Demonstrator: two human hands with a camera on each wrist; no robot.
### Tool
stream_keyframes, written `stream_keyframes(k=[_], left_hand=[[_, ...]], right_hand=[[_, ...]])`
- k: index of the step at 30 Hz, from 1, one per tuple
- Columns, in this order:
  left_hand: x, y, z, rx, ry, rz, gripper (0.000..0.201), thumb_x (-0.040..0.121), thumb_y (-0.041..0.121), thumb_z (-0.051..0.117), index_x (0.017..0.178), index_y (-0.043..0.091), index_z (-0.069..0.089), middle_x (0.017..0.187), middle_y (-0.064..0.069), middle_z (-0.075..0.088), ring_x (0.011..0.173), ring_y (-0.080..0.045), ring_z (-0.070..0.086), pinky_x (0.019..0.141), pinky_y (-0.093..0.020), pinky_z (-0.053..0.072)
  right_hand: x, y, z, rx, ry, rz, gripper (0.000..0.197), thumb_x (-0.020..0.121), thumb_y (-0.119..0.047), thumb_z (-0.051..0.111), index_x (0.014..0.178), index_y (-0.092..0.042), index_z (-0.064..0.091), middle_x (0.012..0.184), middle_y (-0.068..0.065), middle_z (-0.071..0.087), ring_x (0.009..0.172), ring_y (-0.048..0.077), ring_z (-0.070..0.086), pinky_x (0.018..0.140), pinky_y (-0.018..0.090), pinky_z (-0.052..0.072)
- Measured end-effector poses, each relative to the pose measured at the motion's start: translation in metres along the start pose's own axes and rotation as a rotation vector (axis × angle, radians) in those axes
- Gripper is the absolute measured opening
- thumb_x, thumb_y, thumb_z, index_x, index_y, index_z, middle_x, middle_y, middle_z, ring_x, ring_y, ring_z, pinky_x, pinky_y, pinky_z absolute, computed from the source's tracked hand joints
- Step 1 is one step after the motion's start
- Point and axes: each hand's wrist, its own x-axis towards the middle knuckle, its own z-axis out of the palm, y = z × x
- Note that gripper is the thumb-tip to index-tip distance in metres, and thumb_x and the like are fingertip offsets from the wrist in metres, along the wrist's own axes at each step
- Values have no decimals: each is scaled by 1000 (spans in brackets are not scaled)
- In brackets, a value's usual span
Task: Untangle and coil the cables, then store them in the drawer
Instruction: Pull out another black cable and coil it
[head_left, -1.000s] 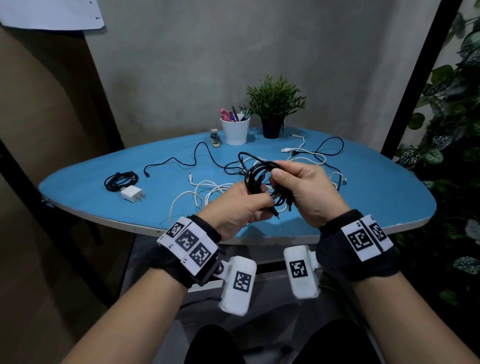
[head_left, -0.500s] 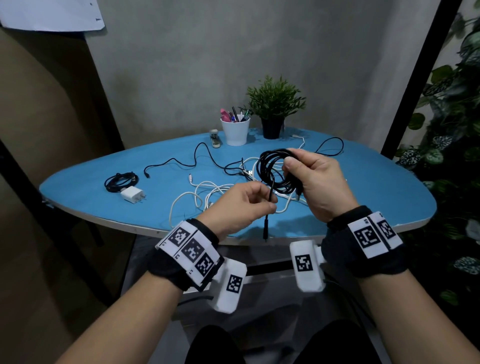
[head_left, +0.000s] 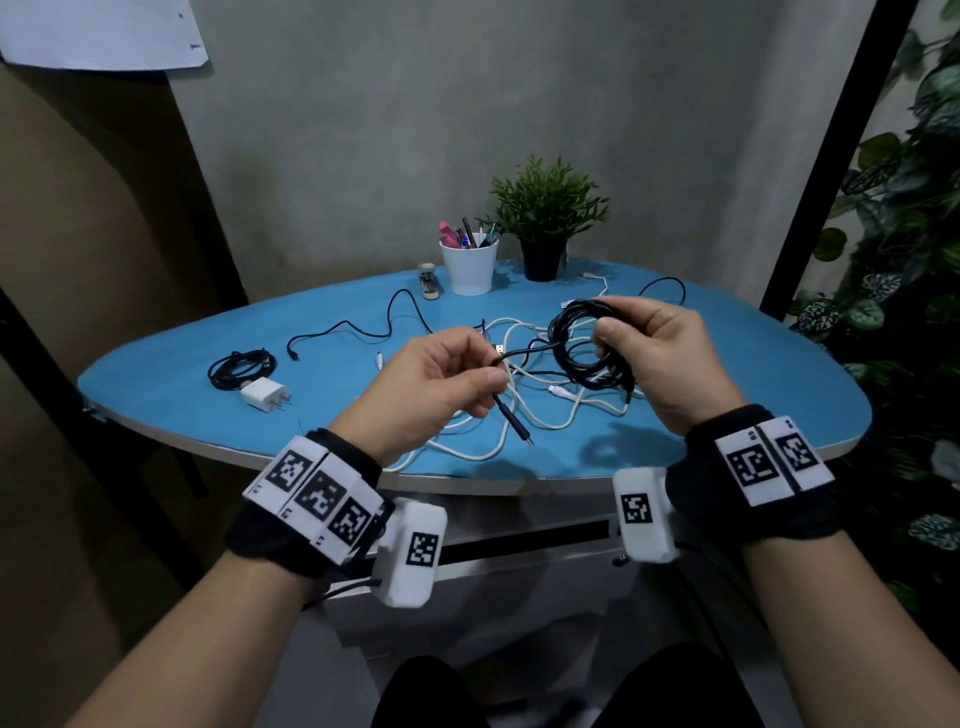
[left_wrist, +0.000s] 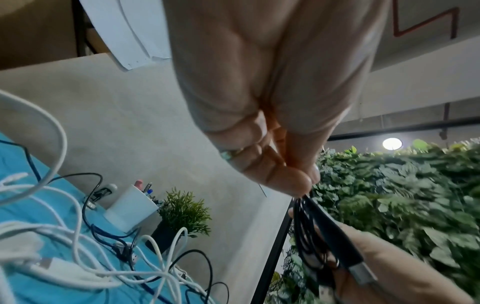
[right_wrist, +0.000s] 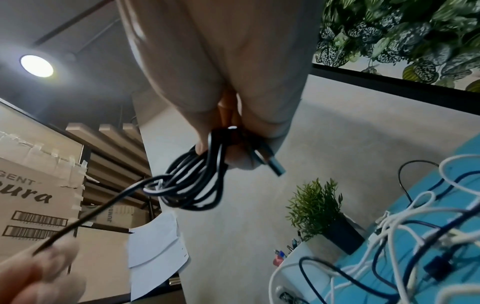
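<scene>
My right hand (head_left: 631, 338) grips a coil of black cable (head_left: 582, 345) above the middle of the blue table (head_left: 166, 382). In the right wrist view the black coil (right_wrist: 192, 183) hangs from the fingers, with a USB plug (right_wrist: 275, 166) sticking out. My left hand (head_left: 467, 371) pinches the loose end of that black cable, and its small plug (head_left: 522, 434) points down toward the table edge. A tangle of white cables (head_left: 524, 410) and another black cable (head_left: 358, 327) lie on the table beneath both hands. The drawer (head_left: 524, 540) sits under the tabletop.
A second coiled black cable (head_left: 239, 366) and a white charger (head_left: 265, 395) lie at the table's left. A white pen cup (head_left: 470, 265), a stapler (head_left: 428, 280) and a potted plant (head_left: 545, 218) stand at the back. Leafy plants (head_left: 909, 260) fill the right side.
My hands have drawn apart: the right hand lifted the coil up and to the right, while the left drew the cable's free end out to the left.
</scene>
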Motion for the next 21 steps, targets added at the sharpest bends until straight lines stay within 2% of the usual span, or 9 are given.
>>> stream_keyframes(k=[3, 5, 7, 9, 11, 14, 17, 21], left_hand=[[0, -6, 1, 113, 11, 2, 17, 86, -3, 60, 75, 11, 59, 68, -3, 61, 57, -9, 58, 60, -19, 52], [2, -11, 2, 237, 44, 3, 14, 84, 2, 64, 74, 11, 60, 69, -6, 63, 60, -11, 59, 64, -22, 52], [4, -16, 2, 329, 100, -15, 14, 81, 5, 68, 71, 12, 61, 70, -9, 65, 62, -11, 59, 66, -27, 51], [8, -20, 4, 314, 194, -44, 18, 80, 5, 69, 68, 14, 61, 72, -13, 68, 66, -14, 62, 70, -35, 52], [10, -21, 8, 130, 313, -59, 21, 81, 1, 67, 67, 14, 58, 70, -11, 68, 70, -20, 66, 76, -39, 55], [14, -16, 16, -268, 445, -52, 21, 85, -5, 60, 70, 8, 55, 68, -5, 67, 67, -16, 69, 72, -24, 57], [18, -9, 22, -613, 467, -49, 17, 87, -7, 54, 74, 4, 54, 70, -6, 68, 66, -13, 69, 66, -17, 55], [19, -5, 30, -803, 421, -110, 12, 89, -4, 52, 80, 1, 57, 72, -6, 68, 65, -11, 69, 63, -14, 55]], right_hand=[[5, -5, -5, 15, 24, -15, 21, 88, 0, 58, 91, -18, 67, 65, -7, 66, 60, 6, 57, 64, 18, 51], [4, -10, -5, 57, 16, -27, 23, 89, 1, 57, 88, -19, 66, 60, -8, 64, 59, 7, 57, 62, 17, 50], [0, -12, -3, 129, -15, -27, 24, 90, 2, 55, 87, -19, 66, 61, -6, 64, 59, 9, 57, 60, 18, 50], [-3, -13, 0, 183, -49, -14, 24, 90, 1, 54, 87, -19, 66, 65, -2, 63, 60, 11, 57, 60, 20, 50], [-4, -13, 2, 246, -59, 12, 23, 91, 1, 53, 89, -18, 66, 66, 0, 63, 60, 12, 58, 59, 21, 49], [-4, -14, 6, 319, -72, 55, 20, 91, 1, 52, 94, -14, 65, 67, 1, 63, 57, 9, 59, 55, 19, 49], [-4, -14, 9, 356, -100, 75, 18, 91, 1, 52, 99, -10, 65, 69, 1, 63, 56, 8, 60, 52, 19, 49], [-4, -16, 10, 423, -106, 107, 17, 90, -1, 53, 98, -10, 65, 71, 1, 69, 56, 9, 61, 55, 19, 50]])
